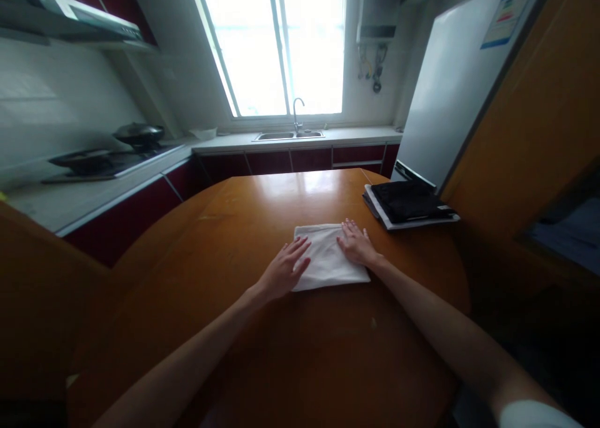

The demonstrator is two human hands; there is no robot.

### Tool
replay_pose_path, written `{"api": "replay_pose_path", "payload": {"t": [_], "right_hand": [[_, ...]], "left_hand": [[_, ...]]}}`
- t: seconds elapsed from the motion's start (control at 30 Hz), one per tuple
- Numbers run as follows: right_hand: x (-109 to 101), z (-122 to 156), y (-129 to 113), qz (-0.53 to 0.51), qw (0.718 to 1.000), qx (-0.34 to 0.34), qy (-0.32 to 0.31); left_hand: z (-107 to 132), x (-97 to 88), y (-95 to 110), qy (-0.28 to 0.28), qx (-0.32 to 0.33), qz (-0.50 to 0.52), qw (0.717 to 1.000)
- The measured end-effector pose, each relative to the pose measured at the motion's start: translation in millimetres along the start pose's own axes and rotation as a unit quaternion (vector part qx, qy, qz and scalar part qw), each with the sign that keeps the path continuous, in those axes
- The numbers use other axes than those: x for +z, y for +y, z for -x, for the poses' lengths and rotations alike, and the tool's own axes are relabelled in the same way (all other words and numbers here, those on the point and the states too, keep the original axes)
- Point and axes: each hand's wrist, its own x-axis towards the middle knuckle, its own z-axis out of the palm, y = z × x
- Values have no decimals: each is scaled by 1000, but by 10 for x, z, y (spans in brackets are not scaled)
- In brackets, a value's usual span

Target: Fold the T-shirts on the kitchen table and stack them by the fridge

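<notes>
A folded white cloth (325, 259) lies flat on a round wooden table (262, 215). My left hand (285, 269) rests on the cloth's left edge with its fingers stretched out flat. My right hand (357, 243) presses flat on the cloth's right part, fingers spread. Neither hand grips anything.
A stack of folded dark and white cloths (407, 204) sits at the table's right rim. Behind are a counter with a sink and tap (296, 128), a stove with pans (112, 153) at left, and a white fridge (450, 84) at right.
</notes>
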Motion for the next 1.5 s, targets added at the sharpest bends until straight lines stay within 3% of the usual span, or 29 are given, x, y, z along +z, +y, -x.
{"api": "replay_pose_path", "payload": {"t": [0.07, 0.17, 0.3, 0.4, 0.53, 0.83, 1.0, 1.2, 1.3, 1.4, 1.5], "right_hand": [[33, -26, 14, -7, 1000, 4, -1], [50, -42, 22, -35, 999, 14, 11], [-41, -19, 85, -49, 996, 37, 68], [-138, 10, 185, -41, 991, 58, 110], [-183, -35, 323, -116, 984, 110, 83], [-51, -178, 412, -213, 968, 110, 80], [-37, -181, 367, -228, 959, 100, 132], [-84, -149, 259, -203, 958, 62, 192], [-68, -128, 242, -143, 966, 56, 209], [-47, -106, 261, -54, 976, 70, 201], [-68, -69, 253, -33, 982, 100, 160]], "left_hand": [[-276, -5, -51, 16, 1, -22, 1000], [-670, 56, -131, -17, 4, -63, 998], [-902, 212, -257, -62, -48, -65, 995], [-890, 299, -346, -47, -59, -51, 996], [-884, 306, -405, -34, -58, -40, 997], [-976, 318, -302, 32, -66, -45, 996], [-947, 377, -301, 59, -69, -39, 995], [-944, 370, -321, 58, -67, -44, 995], [-942, 371, -316, 59, -67, -44, 995], [-937, 379, -315, 63, -73, -42, 994], [-943, 396, -335, 72, -75, -31, 994]]}}
